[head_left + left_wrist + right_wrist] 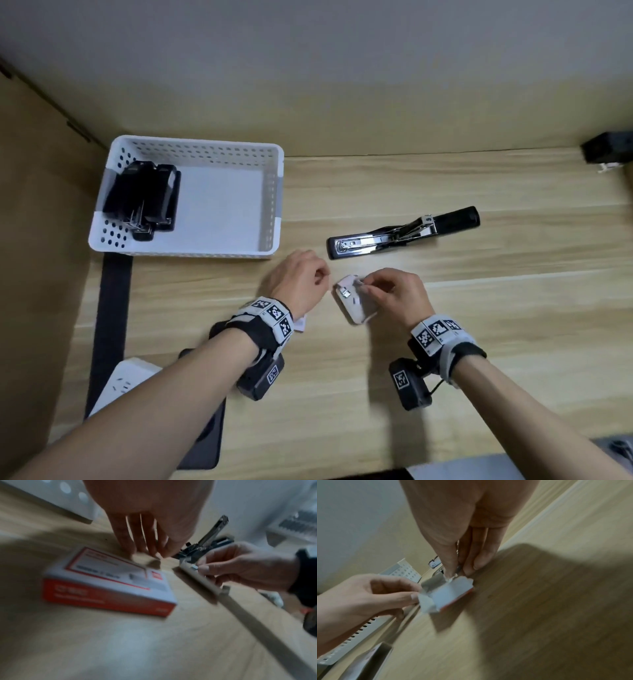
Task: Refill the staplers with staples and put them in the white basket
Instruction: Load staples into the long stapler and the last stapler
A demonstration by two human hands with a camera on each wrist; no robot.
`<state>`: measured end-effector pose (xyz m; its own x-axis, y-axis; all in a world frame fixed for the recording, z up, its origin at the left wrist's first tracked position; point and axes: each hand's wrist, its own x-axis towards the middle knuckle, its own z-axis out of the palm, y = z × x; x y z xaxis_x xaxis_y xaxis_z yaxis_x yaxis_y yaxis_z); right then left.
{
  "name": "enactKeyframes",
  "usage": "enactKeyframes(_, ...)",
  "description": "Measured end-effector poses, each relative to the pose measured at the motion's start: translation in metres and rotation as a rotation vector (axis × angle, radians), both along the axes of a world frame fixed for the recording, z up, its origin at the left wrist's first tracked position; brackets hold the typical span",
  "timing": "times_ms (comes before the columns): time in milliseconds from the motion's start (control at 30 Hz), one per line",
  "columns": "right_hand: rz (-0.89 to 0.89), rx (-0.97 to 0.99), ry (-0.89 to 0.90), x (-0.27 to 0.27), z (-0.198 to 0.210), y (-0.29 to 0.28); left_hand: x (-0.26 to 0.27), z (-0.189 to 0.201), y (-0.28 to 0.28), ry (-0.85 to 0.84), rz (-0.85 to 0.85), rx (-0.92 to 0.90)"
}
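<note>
A small open white staple box [356, 305] lies on the wooden table between my hands. My left hand [325, 277] pinches its left flap [424, 601]. My right hand [367, 287] reaches into the box and pinches a silver strip of staples [194, 567] between thumb and fingers [452, 566]. The box's red-and-white sleeve [109, 585] lies under my left wrist. A long black stapler [400, 233] lies opened flat just beyond the hands. The white basket [274, 192] stands at the back left and holds several black staplers [144, 198].
A white power strip [126, 380] and a black pad [209, 442] lie near the front left edge. A black strap [113, 322] runs down from the basket. A black object [606, 150] sits at the far right by the wall.
</note>
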<state>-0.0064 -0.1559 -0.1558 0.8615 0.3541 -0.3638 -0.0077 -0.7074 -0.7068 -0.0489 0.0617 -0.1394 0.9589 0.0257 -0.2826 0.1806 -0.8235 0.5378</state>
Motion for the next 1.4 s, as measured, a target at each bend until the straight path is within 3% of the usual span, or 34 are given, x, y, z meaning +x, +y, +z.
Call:
enactKeyframes(100, -0.018, 0.028, 0.02, 0.004, -0.004, -0.002, 0.008, -0.006, 0.007, -0.106, -0.137, 0.154)
enactKeyframes(300, -0.11, 0.168, -0.078, 0.012, -0.009, -0.01, 0.029, 0.002, 0.002, 0.074, -0.179, 0.259)
enactKeyframes(533, -0.052, 0.232, -0.236, 0.02, -0.014, -0.018, 0.04, 0.011, -0.008, 0.182, -0.275, 0.406)
enactKeyframes(633, 0.032, 0.239, -0.282, 0.024, -0.017, -0.019, 0.041, 0.011, -0.009, 0.174, -0.271, 0.419)
enactKeyframes(767, 0.076, 0.264, -0.203, 0.025, -0.018, -0.017, 0.043, 0.011, -0.005, 0.139, -0.232, 0.427)
enactKeyframes(900, 0.084, 0.261, -0.296, 0.022, -0.021, -0.018, 0.044, 0.004, 0.002, 0.143, -0.235, 0.389)
enactKeyframes(1167, 0.232, 0.024, -0.476, 0.025, -0.017, -0.016, 0.044, 0.011, -0.004, 0.161, -0.265, 0.424)
enactKeyframes(1400, 0.097, 0.256, -0.501, 0.036, 0.007, 0.016, 0.039, 0.012, -0.006, 0.08, -0.231, 0.433)
